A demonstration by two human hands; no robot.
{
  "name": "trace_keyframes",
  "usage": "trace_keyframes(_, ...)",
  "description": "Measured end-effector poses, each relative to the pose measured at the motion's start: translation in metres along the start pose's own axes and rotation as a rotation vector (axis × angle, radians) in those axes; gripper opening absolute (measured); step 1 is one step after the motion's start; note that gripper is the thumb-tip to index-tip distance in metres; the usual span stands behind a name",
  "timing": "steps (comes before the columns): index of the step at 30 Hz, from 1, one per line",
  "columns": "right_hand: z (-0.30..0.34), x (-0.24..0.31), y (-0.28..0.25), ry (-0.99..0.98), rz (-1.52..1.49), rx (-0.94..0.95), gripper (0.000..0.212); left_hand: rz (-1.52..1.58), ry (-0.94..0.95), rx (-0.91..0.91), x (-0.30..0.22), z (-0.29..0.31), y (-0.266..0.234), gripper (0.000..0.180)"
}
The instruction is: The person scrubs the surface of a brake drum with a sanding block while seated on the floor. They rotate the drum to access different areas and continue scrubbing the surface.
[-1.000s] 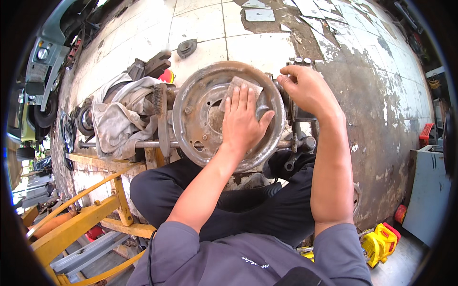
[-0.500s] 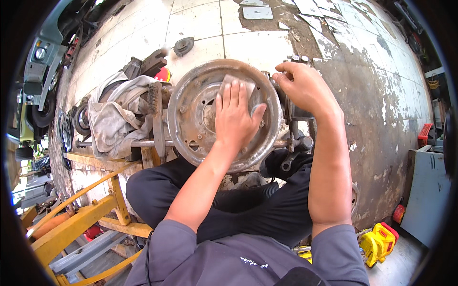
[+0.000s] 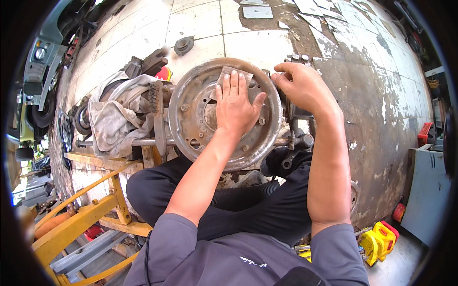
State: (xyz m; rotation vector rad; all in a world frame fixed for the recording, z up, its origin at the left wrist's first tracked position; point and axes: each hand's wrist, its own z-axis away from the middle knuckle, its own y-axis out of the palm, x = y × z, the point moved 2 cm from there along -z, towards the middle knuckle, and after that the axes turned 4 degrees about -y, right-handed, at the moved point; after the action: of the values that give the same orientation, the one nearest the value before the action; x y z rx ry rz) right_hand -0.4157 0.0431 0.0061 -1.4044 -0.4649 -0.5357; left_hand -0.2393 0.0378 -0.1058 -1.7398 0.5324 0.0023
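A worn, rusty steel wheel rim (image 3: 177, 121) lies face up in front of my crossed legs. My left hand (image 3: 234, 107) is flat on its inner face, fingers stretched out. Beneath those fingertips is a brownish square of sandpaper (image 3: 245, 76), partly covered by the hand. At the rim's upper right edge, my right hand (image 3: 300, 86) has its fingers bent, with thumb and forefinger at the edge. The other fingers are mostly hidden there. A wire brush (image 3: 155, 100) rests just left of the rim.
A grey rag (image 3: 112, 119) drapes over metal parts at the left, near a long metal rod (image 3: 143, 142). Yellow metal framing (image 3: 81, 226) stands lower left. A round part (image 3: 183, 46) sits on the tiles beyond. A yellow-and-red case (image 3: 379, 243) and grey cabinet (image 3: 424, 190) are at the right.
My left hand has slid slightly away from me on the rim, taking the sandpaper toward the far edge. My right hand stays almost where it was.
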Motion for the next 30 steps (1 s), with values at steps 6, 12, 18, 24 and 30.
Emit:
trace_keyframes(6,0.001,-0.014,-0.002,0.02,0.041,-0.021,0.044,0.023,0.05,0.007,0.002,0.042,-0.005,0.076)
trace_keyframes(12,0.002,-0.011,0.001,0.001,0.031,0.014,0.045,0.014,0.02,-0.005,0.004,0.007,0.0,0.076)
trace_keyframes(18,-0.003,-0.012,-0.003,0.0,0.042,-0.002,0.044,0.025,0.012,0.055,-0.001,0.052,-0.009,0.079)
trace_keyframes(24,-0.005,-0.009,0.008,0.014,0.039,0.095,0.043,0.046,0.006,-0.036,0.001,0.009,0.005,0.076)
trace_keyframes(30,-0.005,-0.006,0.003,-0.043,0.109,0.041,0.041,0.101,-0.002,0.023,-0.002,0.045,-0.001,0.081)
